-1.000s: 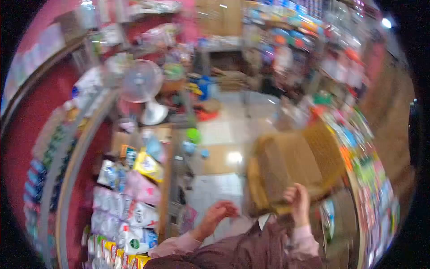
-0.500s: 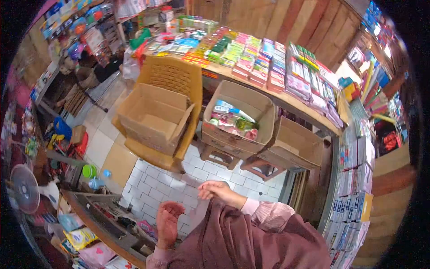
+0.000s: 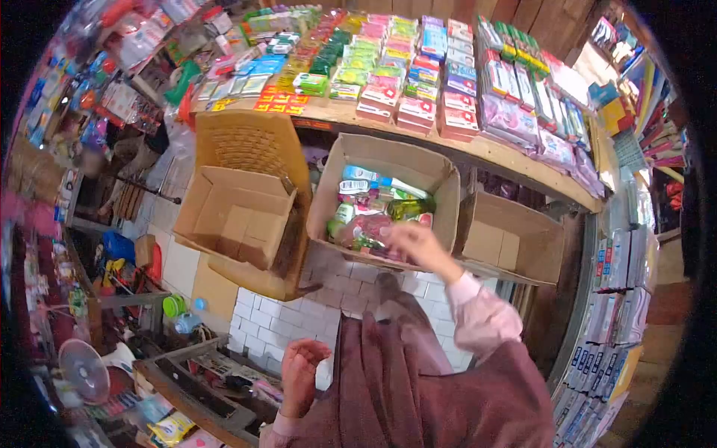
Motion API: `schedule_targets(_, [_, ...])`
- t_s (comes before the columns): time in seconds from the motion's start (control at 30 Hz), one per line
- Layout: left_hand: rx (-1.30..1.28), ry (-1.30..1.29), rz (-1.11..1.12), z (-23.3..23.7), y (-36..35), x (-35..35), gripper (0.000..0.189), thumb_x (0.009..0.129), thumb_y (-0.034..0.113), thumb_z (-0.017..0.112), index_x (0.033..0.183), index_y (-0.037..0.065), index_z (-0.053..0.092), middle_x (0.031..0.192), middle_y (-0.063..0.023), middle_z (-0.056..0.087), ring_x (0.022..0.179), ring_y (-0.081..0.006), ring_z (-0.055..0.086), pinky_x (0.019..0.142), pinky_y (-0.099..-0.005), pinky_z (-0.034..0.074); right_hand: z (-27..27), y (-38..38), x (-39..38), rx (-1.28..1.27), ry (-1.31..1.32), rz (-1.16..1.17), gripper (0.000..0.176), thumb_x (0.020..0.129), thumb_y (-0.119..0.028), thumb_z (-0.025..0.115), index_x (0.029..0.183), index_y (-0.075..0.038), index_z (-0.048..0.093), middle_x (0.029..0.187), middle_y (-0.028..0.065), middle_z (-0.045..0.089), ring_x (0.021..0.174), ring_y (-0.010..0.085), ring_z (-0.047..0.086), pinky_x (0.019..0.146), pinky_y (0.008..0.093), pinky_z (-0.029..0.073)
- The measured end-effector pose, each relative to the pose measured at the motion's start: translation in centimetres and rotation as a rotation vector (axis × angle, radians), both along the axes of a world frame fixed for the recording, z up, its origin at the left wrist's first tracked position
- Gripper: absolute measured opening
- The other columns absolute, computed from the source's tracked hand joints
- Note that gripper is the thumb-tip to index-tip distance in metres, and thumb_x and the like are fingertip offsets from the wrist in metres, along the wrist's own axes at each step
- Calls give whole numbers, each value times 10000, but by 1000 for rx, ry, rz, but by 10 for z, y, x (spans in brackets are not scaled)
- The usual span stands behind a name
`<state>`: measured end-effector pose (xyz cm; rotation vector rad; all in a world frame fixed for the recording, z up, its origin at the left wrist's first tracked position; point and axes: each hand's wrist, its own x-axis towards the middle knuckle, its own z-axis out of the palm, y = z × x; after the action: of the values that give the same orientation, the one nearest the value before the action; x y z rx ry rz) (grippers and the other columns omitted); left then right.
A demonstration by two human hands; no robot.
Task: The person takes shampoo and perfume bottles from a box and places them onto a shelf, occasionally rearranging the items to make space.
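My right hand (image 3: 420, 245) reaches over the near edge of the middle cardboard box (image 3: 441, 173), its fingers stretched apart beside a clear pinkish package (image 3: 366, 230). Within that box lie a blue-and-white tube (image 3: 407, 187), a green bottle (image 3: 409, 208) and several other packs. Low in front of my body, my left hand (image 3: 302, 377) is held with loosely bent fingers and nothing in it.
On a yellow chair (image 3: 250, 145) to the left sits a cardboard box (image 3: 235, 213), and another box (image 3: 515, 231) stands to the right. Behind them runs a wooden counter (image 3: 343, 110) stacked with packaged goods. A white fan (image 3: 84, 371) is at the lower left.
My right hand has moved from in front of my body forward into the middle box. The view has shifted closer to the boxes. My left hand stays low.
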<state>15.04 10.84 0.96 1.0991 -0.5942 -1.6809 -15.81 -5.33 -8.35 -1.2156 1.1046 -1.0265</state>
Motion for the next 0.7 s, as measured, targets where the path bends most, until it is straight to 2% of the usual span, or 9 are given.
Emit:
schedule_targets(0.03, [4,-4,-3,0,-14,-7,427,881,315,561,1156,7,453,1042,-153,585,977,-257,580,901,-399,447,-18,-27,-22,-83,133,-99,173,853,-117,579,992,-43,648,919,49,662,823,122,599,756,269,479])
schedule_targets(0.1, [14,-10,-8,-2,-46,-24,428,877,320,563,1154,12,453,1040,-151,584,968,-254,580,900,-397,447,-19,-72,-63,106,438,-170,212,831,-176,602,981,-37,656,880,103,674,792,181,637,733,301,495])
schedule_targets(0.2, [37,-2,35,-4,-88,-51,424,872,325,566,1140,13,462,1024,-142,587,956,-244,579,908,-385,438,-84,-120,-102,92,862,165,268,803,-250,623,964,-41,673,898,165,670,824,265,651,727,360,503])
schedule_targets(0.3, [53,-7,53,-6,-123,-74,421,870,323,568,1130,7,469,1021,-143,590,953,-239,580,908,-381,436,-133,-134,-98,352,1087,662,334,718,-293,638,955,-63,687,948,204,654,841,352,639,736,419,512])
schedule_targets(0.37, [43,-22,49,-3,-139,-86,420,864,322,580,1114,-3,486,1024,-148,593,951,-238,583,895,-381,444,-160,-130,-86,440,1302,682,358,699,-308,664,938,-43,688,947,196,660,893,348,639,740,417,515])
schedule_targets(0.4, [38,-25,38,-4,-145,-89,422,862,323,584,1111,-5,489,1025,-151,593,951,-239,583,894,-383,446,-164,-122,-78,511,1338,631,347,708,-316,673,904,-31,695,947,196,661,910,341,641,753,403,518])
schedule_targets(0.5, [15,-51,61,-4,-156,-87,421,860,325,590,1102,-7,497,1023,-154,595,956,-243,583,898,-392,448,-174,-114,-68,504,1384,518,377,709,-367,683,888,-35,698,937,194,663,906,339,643,756,406,520])
schedule_targets(0.63, [44,-88,152,-6,-162,-81,416,863,321,587,1104,-5,495,1022,-158,595,959,-248,582,908,-406,447,-176,-125,-71,444,1324,589,398,721,-382,658,887,-22,690,912,180,667,862,334,646,744,435,514])
schedule_targets(0.7, [53,-75,168,-8,-163,-79,416,863,320,584,1108,-3,492,1024,-159,592,961,-249,581,908,-410,446,-160,-129,-60,353,1119,603,409,719,-377,655,910,-16,679,868,179,667,832,332,645,743,441,512])
